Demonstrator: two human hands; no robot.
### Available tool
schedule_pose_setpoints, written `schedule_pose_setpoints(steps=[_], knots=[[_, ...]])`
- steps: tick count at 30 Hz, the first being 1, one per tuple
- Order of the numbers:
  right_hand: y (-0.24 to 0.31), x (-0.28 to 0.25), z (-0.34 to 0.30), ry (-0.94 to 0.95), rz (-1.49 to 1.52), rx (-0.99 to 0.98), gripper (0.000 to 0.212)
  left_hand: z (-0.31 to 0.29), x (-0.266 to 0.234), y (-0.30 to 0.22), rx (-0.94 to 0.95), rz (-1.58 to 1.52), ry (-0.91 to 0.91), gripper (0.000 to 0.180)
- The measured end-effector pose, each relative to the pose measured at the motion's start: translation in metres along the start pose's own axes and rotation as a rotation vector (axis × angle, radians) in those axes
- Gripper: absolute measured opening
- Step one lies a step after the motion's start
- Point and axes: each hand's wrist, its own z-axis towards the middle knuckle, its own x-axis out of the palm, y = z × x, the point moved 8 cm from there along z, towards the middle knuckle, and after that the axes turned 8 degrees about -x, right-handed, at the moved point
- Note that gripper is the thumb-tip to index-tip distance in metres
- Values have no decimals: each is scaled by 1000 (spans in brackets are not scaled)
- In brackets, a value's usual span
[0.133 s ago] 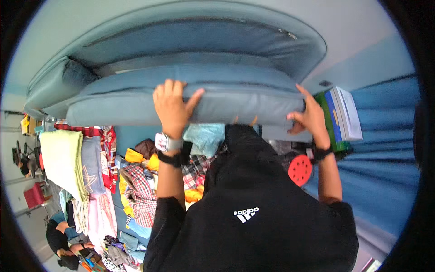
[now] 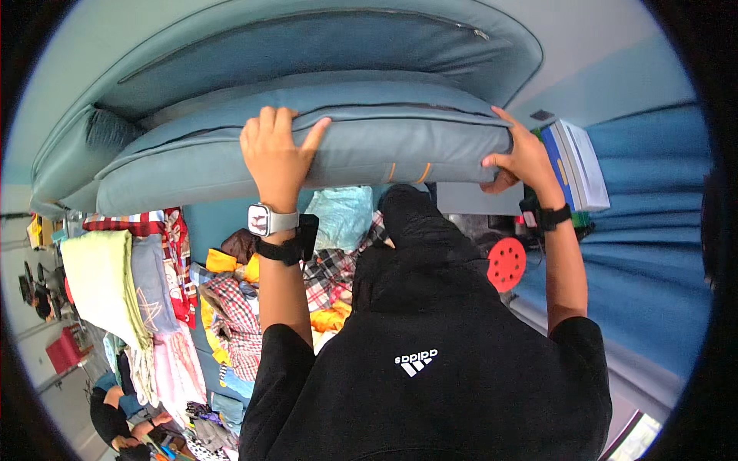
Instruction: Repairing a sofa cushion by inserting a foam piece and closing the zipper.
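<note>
A long blue-grey sofa cushion (image 2: 361, 154) spans the upper middle, raised in front of the sofa backrest (image 2: 307, 58). My left hand (image 2: 277, 157) grips its front left of the middle, fingers over the upper edge and thumb spread to the right. At the cushion's right end, my right hand (image 2: 523, 161) is clasped around the corner, thumb on the front. Two short orange strips (image 2: 423, 173) show low on the cushion's front face. Part of the cushion's underside is hidden.
Rumpled clothes (image 2: 238, 307) and a folded yellow-green cloth (image 2: 100, 276) lie left of my body. A light-blue bag-like bundle (image 2: 338, 219) sits below the cushion. Books (image 2: 580, 165), a red perforated disc (image 2: 506, 264) and blue curtains (image 2: 638, 238) are right. Another person (image 2: 115, 415) is lower left.
The cushion and both hands sit slightly higher in the picture, which has itself shifted a little. More of the cushion's front face and orange strips shows. Both hands keep their hold.
</note>
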Motion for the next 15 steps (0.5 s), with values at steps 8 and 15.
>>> schedule_pose_setpoints(steps=[8,15], knots=[[-27,13,-18,180,-69,206,113,-27,-4,-9,-77,58,9,36],[-33,11,-14,268,-51,88,121,-10,-6,-30,76,4,159,45]])
